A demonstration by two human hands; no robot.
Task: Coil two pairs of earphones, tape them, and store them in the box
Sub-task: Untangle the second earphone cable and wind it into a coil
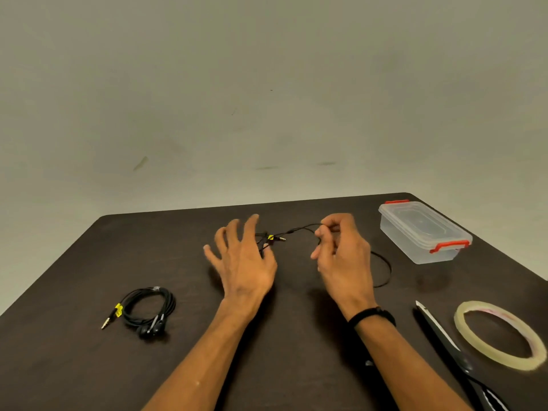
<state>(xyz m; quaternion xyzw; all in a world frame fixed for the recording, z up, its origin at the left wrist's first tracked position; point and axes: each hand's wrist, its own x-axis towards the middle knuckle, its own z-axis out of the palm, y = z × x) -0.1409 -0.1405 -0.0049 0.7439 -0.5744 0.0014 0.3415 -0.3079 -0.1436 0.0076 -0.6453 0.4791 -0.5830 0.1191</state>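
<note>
One pair of black earphones [148, 308] lies coiled on the dark table at the near left, its plug with a yellow tag pointing left. A second black earphone cable [299, 230] stretches between my hands at the table's middle. My left hand [243, 261] has its fingers spread, with the cable wound around them near a yellow-tagged plug. My right hand [341, 256] pinches the cable, and a loose loop trails to its right. A clear plastic box [424, 232] with red clips stands closed at the far right.
A roll of clear tape [501, 335] lies flat at the near right. Black scissors [453, 354] lie beside it, blades pointing away from me. The dark table [74, 366] ends at a plain wall behind.
</note>
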